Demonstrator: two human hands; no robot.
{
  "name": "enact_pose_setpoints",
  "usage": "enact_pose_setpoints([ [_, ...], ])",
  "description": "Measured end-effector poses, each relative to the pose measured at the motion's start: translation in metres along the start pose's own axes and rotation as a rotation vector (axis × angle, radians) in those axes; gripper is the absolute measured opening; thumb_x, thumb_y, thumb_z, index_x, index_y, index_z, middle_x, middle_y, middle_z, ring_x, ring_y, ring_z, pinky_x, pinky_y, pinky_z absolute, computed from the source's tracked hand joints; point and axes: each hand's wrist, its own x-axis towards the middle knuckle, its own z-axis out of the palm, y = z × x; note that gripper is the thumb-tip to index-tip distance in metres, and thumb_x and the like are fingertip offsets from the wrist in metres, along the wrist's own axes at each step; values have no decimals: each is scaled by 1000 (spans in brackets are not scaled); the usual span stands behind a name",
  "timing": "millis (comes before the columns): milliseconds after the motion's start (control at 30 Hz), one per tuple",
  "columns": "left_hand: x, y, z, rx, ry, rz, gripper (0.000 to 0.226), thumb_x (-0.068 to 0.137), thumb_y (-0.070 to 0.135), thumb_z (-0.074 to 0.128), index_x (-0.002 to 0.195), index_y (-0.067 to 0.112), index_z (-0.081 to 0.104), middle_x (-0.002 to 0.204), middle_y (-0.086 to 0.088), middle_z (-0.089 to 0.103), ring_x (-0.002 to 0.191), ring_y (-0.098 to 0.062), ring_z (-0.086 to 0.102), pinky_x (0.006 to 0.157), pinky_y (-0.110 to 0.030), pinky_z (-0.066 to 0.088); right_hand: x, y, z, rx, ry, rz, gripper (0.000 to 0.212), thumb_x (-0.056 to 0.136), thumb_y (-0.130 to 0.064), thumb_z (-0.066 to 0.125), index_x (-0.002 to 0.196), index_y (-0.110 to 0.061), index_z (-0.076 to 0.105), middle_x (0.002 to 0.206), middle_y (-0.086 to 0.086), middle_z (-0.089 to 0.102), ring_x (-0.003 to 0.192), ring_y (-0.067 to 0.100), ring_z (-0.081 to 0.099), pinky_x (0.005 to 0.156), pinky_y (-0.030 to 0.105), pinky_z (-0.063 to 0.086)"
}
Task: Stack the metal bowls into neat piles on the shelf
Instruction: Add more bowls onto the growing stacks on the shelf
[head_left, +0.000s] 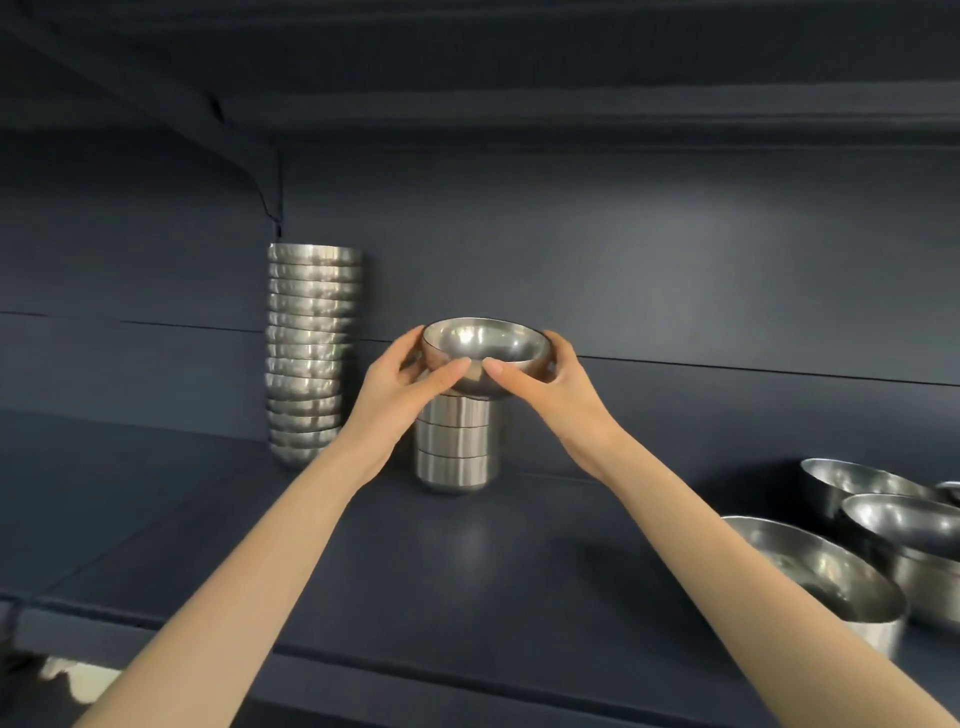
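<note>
The left grip (410, 382) and right grip (553, 382) curl round opposite sides of the metal bowl (485, 345), thumbs on its near wall. The bowl is upright at the top of the short pile (457, 449) on the shelf (208, 519), near the tall pile (311, 353). Whether it is fully seated cannot be told. Centre it over the pile, lower it level until it nests, then release both sides together. Avoid sideways pressure: the narrow pile probably tips easily.

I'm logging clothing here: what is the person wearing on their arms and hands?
Nothing visible: the left hand and right hand are ungloved, without visible rings; both forearms show no sleeve, watch or bracelet. The thumbnails look unpainted.
</note>
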Motion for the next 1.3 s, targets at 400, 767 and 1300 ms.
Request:
enact_pose_setpoints([
  [400,37,-15,-31,13,-92,-15,41,83,20,71,122,21,57,114,7,67,105,1,62,84,-13,48,20,0,25,-27,103,-9,103,66,-47,78,149,-18,24,136,-8,48,125,9,48,89,16,42],
  [767,-10,-74,32,-155,-245,-105,44,85,9,70,122,26,53,109,14,66,101,7,62,83,-10,46,-44,57,-22,-135,267,117,94,63,-40,85,142,-22,38,129,-11,58,115,1,57,88,19,48],
  [1300,-5,-139,69,26,-275,-335,62,86,22,72,128,-10,40,131,-18,55,125,-23,52,107,-31,42,-44,122,-38,-91,309,339,92,78,-25,80,148,-13,22,123,-9,49,104,-1,49,77,13,42],
])
